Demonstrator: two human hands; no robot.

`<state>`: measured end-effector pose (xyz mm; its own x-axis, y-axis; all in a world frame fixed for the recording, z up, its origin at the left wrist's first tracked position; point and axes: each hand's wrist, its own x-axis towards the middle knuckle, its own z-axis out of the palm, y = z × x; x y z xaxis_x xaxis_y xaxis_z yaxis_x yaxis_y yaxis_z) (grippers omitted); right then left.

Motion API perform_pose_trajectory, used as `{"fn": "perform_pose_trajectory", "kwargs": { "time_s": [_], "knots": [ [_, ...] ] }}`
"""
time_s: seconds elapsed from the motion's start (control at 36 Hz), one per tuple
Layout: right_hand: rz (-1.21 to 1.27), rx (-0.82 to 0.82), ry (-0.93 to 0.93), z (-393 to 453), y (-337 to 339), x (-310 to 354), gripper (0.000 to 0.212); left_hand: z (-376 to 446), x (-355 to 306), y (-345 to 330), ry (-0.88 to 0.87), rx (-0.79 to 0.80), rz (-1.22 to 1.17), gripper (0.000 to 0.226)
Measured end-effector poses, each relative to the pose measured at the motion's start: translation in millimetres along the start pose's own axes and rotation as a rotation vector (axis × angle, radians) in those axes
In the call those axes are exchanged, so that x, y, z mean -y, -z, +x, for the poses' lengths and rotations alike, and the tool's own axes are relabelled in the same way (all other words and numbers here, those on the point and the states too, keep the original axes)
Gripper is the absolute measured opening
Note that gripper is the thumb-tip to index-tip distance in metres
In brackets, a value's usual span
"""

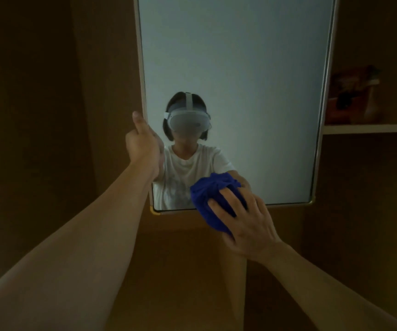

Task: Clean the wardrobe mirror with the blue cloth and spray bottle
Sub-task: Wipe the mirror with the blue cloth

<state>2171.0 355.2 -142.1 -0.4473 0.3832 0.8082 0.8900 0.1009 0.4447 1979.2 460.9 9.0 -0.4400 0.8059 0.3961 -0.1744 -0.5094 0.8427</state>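
The job looks to be in its wiping stage, and low on the glass at that. The right hand [245, 220] presses a bunched blue cloth [213, 199] against the bottom edge of the mirror [235, 68], its fingers spread apart and curled over the wad so that they clamp it to the surface; part of the cloth hangs below the lower frame, over the brown wardrobe panel [192, 271] beneath. The left hand [143, 142] steadies the mirror by its left edge — the thumb points up along the frame, and the fingers seem to wrap round behind it, though the edge hides most of them and I cannot tell how tightly they close. The spray bottle is nowhere in view, so whether spraying is done, or is to be repeated, cannot be judged from here; no droplets or wet streaks can be made out in this dim light. The upper glass looks even and pale, which may mean it is already wiped or merely that smears do not show. What is plainly left — the bottom strip to the right of the cloth, towards the lower right corner, and perhaps the frame itself. On the shelf [369, 128] at the right stand some reddish items [352, 94], too blurred to name.
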Motion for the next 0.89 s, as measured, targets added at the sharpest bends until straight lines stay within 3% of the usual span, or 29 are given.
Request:
{"fn": "perform_pose_trajectory", "kwargs": {
  "time_s": [0.28,0.42,0.53,0.89],
  "knots": [
    [0.061,0.016,-0.259,-27,15,-29,0.068,-1,-1,0,0.019,-0.003,0.038,0.049],
    [0.053,0.030,-0.462,-56,13,-40,0.090,-4,-2,-1,0.023,0.011,0.065,0.045],
    [0.074,0.034,-0.684,-67,21,-55,0.090,-7,-1,-2,0.003,-0.008,0.095,0.044],
    [0.086,-0.119,-0.732,17,39,-97,0.087,-12,-3,6,-0.039,-0.011,0.046,0.049]
  ]
}}
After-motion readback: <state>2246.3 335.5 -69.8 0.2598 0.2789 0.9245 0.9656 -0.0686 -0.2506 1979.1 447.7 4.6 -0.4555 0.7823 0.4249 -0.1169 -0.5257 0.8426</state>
